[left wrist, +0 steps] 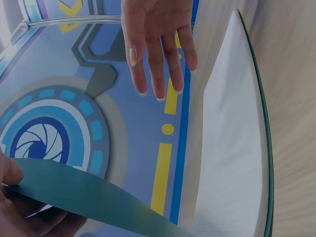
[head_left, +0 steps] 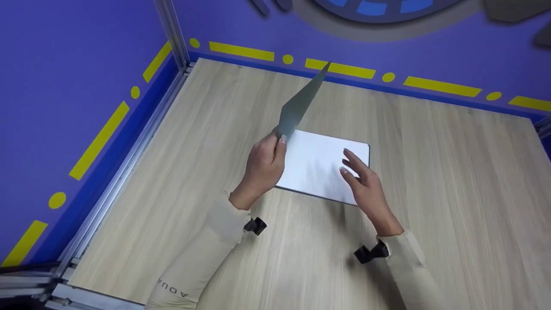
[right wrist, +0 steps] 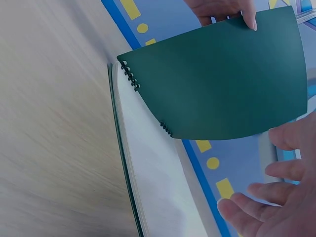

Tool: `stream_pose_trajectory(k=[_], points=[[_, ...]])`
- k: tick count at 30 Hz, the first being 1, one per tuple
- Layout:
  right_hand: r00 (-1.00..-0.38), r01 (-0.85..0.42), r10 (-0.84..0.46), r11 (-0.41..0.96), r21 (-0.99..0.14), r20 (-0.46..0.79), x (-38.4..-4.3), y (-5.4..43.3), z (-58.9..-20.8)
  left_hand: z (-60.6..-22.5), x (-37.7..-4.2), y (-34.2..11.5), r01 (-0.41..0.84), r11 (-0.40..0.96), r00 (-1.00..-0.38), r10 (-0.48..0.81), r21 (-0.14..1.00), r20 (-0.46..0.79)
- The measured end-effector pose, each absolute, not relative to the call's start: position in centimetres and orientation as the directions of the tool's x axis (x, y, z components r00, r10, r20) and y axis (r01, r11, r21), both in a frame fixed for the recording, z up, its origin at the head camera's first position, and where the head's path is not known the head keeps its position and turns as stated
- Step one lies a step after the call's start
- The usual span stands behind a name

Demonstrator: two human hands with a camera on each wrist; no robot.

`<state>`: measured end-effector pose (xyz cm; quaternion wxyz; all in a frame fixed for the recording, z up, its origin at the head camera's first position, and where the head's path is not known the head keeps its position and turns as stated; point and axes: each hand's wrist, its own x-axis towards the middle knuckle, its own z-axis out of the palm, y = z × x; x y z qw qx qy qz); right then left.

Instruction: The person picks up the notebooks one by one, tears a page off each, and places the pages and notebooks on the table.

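A ring-bound notebook point(head_left: 316, 161) lies on the table with its white pages facing up. Its green cover point(right wrist: 222, 79) is raised off the pages, and black binding rings point(right wrist: 130, 76) show along one edge in the right wrist view. My left hand point(head_left: 263, 162) pinches the edge of that cover between thumb and fingers, holding it up at the notebook's left side. Over the right part of the page hovers my right hand point(head_left: 366, 185), fingers spread and slightly bent, holding nothing. From the left wrist, the white page point(left wrist: 229, 138) appears beside the bowed cover point(left wrist: 94, 195).
The wood-grain table point(head_left: 447, 181) extends around the notebook. Blue panels with yellow marks point(head_left: 241, 51) stand at the back and left, joined by a metal frame post point(head_left: 174, 32). Black wrist cameras point(head_left: 257, 225) sit on both sleeves.
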<state>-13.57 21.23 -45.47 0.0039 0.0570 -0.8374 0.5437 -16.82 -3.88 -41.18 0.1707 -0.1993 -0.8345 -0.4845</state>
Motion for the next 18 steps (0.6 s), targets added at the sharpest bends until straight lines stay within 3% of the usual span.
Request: stream_pose_trajectory(k=[18], points=[[-0.997,0.001,-0.067,0.495,-0.869,-0.039,-13.9,21.7,-46.0,-41.6,-16.6,-5.9,0.442,0.425,-0.878,0.024,0.79,0.479]])
